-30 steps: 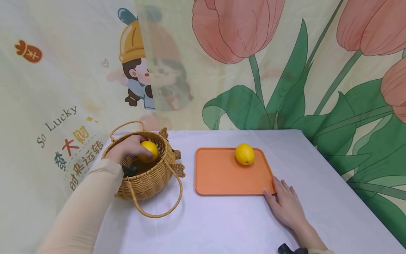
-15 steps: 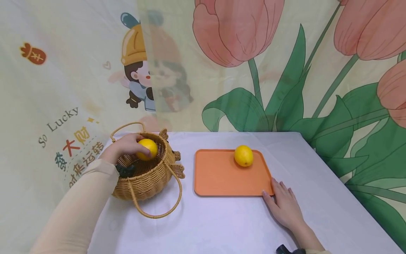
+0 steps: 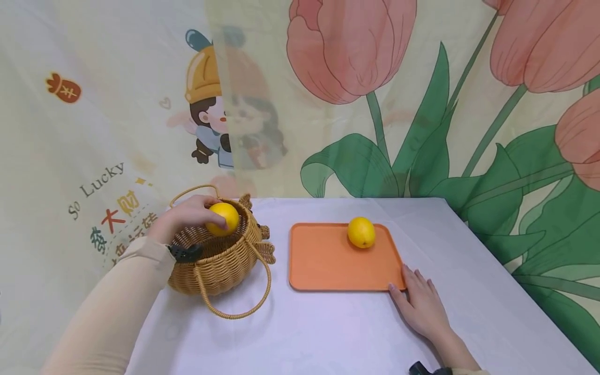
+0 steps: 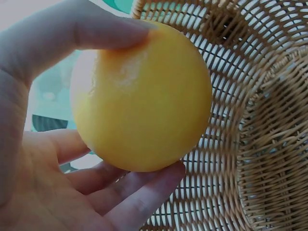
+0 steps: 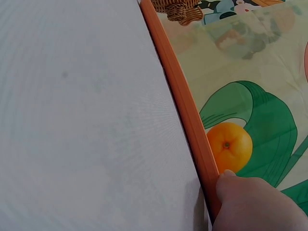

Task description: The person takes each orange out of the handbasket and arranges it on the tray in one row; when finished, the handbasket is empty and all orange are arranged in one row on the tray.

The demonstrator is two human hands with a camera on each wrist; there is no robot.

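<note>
My left hand [image 3: 189, 212] pinches a yellow-orange orange [image 3: 224, 219], thumb on one side and fingers on the other. It holds the fruit at the mouth of a woven wicker basket [image 3: 220, 273]; in the left wrist view the basket's inner weave [image 4: 216, 110] shows behind it. A second orange [image 3: 361, 233] sits at the back right of an orange rectangular tray [image 3: 328, 265]. My right hand [image 3: 424, 304] rests with straight fingers at the tray's near right corner; in the right wrist view its thumb [image 5: 236, 192] lies against the rim.
One basket handle [image 3: 234, 315] droops onto the white tablecloth [image 3: 300, 333] in front, the other stands up behind. Wicker fins [image 3: 266, 252] stick out on the basket's right side. A printed curtain [image 3: 328, 156] hangs right behind the table.
My left hand has lifted the orange from inside the basket up to its rim. The right hand, tray and second orange stay put, while the head view has tilted slightly.
</note>
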